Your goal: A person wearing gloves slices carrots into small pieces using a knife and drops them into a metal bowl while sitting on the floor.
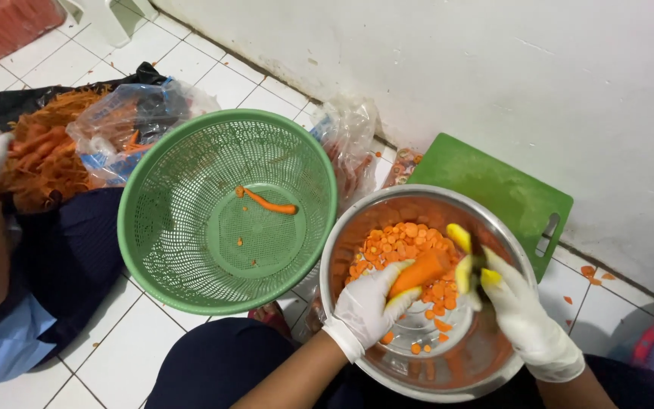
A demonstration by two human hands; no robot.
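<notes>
Left hand (369, 307) is gripping the carrot (420, 271), right hand (512, 303) is clutching a knife (477, 261); blade is risking fingertips

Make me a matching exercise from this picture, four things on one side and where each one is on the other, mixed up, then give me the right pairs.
Things:
1. carrot
2. green basket
3. green cutting board
4. carrot slices

Places:
A. leaning against the wall behind the metal bowl
B. held in the left hand over the bowl
C. piled inside the bowl
D. left of the bowl, with a carrot peel inside

Pairs: 1-B, 2-D, 3-A, 4-C
</notes>
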